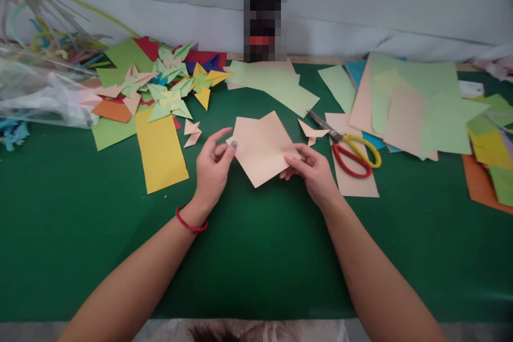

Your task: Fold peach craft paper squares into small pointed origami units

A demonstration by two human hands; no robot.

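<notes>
A piece of pale peach paper (pixel 262 147) is held just above the green tabletop, its upper edge showing a shallow notch. My left hand (pixel 212 163) pinches its left corner, the thumb on top and the index finger stretched out behind. At the right corner, my right hand (pixel 310 168) grips the sheet with the thumb above and fingers underneath. Small folded peach pieces lie on either side: one (pixel 193 132) left of my left hand, another (pixel 311 131) beyond my right hand. Scissors (pixel 352 152) with red and yellow handles rest on a peach strip (pixel 348 184) at the right.
Folded paper stars (pixel 170 97) and coloured sheets are heaped at the back left, near a yellow rectangle (pixel 162 155). Clear plastic bags (pixel 40 91) with fuzzy stems stand far left. Green and peach sheets (pixel 417 80) are stacked at the right. A pixelated upright object (pixel 265 10) leans at the wall.
</notes>
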